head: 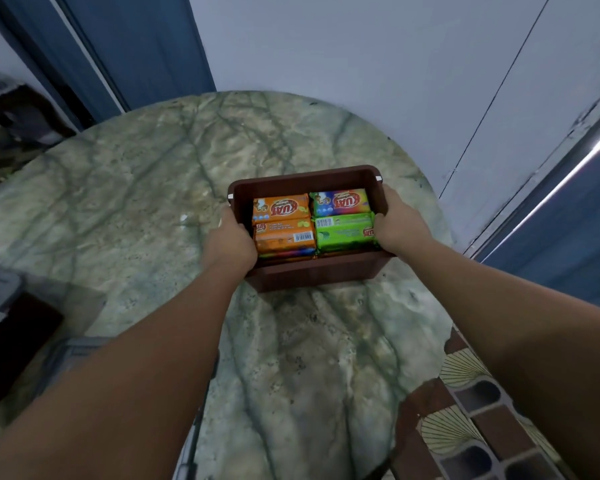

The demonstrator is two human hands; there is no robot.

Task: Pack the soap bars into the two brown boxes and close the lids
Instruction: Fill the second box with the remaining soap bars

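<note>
Where both hands grip: brown box (312, 271) (lidless) of soap bars (314, 221).

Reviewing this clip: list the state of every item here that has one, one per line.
brown box: open, no lid on it, resting on the marble table, filled with soap bars
orange soap bars: packed in the box's left half
green soap bars: packed in its right half
left hand: grips the box's left rim
right hand: grips the right rim

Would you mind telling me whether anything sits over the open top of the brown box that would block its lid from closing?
Nothing visible does. The brown box is open, soap bars lying below its rim; the left hand and right hand hold its sides.
</note>
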